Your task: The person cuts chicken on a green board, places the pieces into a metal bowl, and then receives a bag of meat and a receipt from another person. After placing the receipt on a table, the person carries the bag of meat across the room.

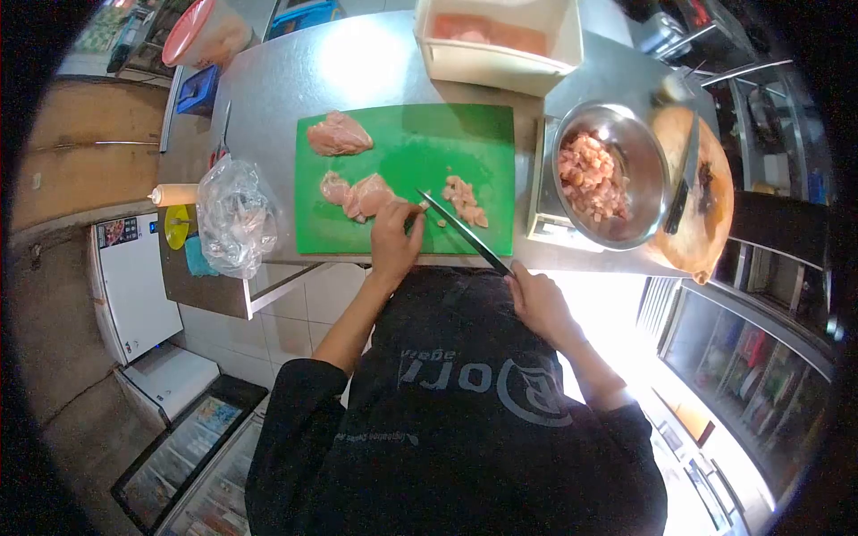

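Note:
A green cutting board lies flat on the metal table, with raw chicken on it. My right hand is wrapped round the handle of a kitchen knife, whose blade reaches over the board's front part. My left hand pinches the near end of a piece of raw chicken, just left of the blade. Small cut chicken pieces lie to the right of the knife. A whole chicken piece rests at the board's far left corner.
Right of the board, a steel bowl with diced meat stands on a scale. Beyond it, a second knife lies on a round wooden board. A white tub stands behind; a clear plastic bag lies left.

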The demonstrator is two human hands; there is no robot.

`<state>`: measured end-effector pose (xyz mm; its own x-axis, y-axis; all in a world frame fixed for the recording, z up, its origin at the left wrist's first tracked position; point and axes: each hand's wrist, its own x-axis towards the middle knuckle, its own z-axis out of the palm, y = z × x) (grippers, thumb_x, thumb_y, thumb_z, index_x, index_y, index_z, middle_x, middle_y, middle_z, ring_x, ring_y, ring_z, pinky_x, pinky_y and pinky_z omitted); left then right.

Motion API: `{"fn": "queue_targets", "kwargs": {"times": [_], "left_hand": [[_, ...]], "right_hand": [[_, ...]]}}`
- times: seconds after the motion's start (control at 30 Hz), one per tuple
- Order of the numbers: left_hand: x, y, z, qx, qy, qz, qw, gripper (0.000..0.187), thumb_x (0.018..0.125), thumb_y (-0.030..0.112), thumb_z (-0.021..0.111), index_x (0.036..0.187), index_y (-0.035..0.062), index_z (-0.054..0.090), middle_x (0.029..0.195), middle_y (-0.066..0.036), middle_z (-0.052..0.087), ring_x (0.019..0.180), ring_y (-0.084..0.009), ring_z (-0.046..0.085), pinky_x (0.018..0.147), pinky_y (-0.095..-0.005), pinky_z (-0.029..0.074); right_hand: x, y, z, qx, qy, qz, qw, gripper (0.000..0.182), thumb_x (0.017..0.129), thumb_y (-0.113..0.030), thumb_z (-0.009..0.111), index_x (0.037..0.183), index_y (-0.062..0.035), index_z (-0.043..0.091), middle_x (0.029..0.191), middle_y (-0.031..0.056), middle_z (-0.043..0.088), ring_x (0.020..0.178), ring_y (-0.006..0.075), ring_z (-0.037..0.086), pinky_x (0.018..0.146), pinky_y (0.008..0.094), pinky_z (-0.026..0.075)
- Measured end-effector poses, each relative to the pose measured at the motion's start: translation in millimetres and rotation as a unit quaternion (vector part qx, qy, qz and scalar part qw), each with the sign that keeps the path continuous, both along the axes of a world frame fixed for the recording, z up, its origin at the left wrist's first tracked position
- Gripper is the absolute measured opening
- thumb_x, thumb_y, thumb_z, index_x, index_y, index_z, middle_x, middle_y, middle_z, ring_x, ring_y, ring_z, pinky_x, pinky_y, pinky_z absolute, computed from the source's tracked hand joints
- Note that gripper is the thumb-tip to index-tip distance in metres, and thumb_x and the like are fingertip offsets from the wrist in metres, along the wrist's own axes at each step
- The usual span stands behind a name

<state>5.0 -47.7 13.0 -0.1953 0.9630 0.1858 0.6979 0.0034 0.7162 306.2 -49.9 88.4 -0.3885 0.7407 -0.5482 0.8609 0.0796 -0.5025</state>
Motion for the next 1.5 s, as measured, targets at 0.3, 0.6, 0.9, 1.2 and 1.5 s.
{"fn": "queue_targets", "kwargs": {"times": [0.3,0.6,0.9,1.2,1.5], "left_hand": [[1,4,-18,0.068,0.007,0.014,0.998,0.011,0.092,0.000,0.077,0.101,0.0000,0.071,0.102,-0.016,0.069,0.098,-0.0380,0.068,0.087,-0.0484,0.054],[1,8,-15,0.029,0.052,0.050,0.997,0.012,0.091,0.002,0.076,0.102,0.0016,0.072,0.100,-0.015,0.069,0.095,-0.0364,0.069,0.084,-0.0486,0.055],[12,5,10,0.016,-0.123,0.103,0.987,0.015,0.096,0.003,0.072,0.110,0.0014,0.072,0.096,-0.014,0.072,0.081,-0.0277,0.072,0.074,-0.0424,0.057],[-40,4,13,-0.014,0.218,0.191,0.957,0.031,0.096,0.026,0.077,0.116,0.0040,0.071,0.121,-0.016,0.065,0.116,-0.0385,0.062,0.095,-0.0507,0.052],[-44,12,-4,-0.041,0.110,0.126,0.985,0.023,0.097,0.021,0.076,0.102,0.0026,0.064,0.102,-0.016,0.066,0.102,-0.0392,0.064,0.086,-0.0502,0.051]], "right_hand": [[-16,-3,1,0.028,-0.059,0.060,0.996,0.024,0.111,-0.022,0.058,0.129,-0.0064,0.053,0.085,0.0281,0.074,0.082,0.0509,0.075,0.072,0.0630,0.059],[18,5,5,-0.018,-0.103,0.077,0.992,0.021,0.112,-0.022,0.055,0.128,-0.0083,0.054,0.090,0.0273,0.075,0.085,0.0514,0.075,0.077,0.0636,0.058],[23,0,7,0.009,-0.015,0.008,1.000,0.028,0.113,-0.031,0.056,0.131,-0.0097,0.056,0.084,0.0283,0.073,0.082,0.0520,0.073,0.074,0.0638,0.057],[11,2,-27,0.040,0.015,0.012,0.999,0.022,0.112,-0.029,0.057,0.120,-0.0078,0.059,0.085,0.0302,0.071,0.086,0.0548,0.069,0.077,0.0660,0.052],[-7,26,-40,0.098,0.025,-0.051,0.994,0.025,0.112,-0.032,0.055,0.121,-0.0086,0.061,0.087,0.0303,0.071,0.086,0.0552,0.069,0.078,0.0670,0.052]]}}
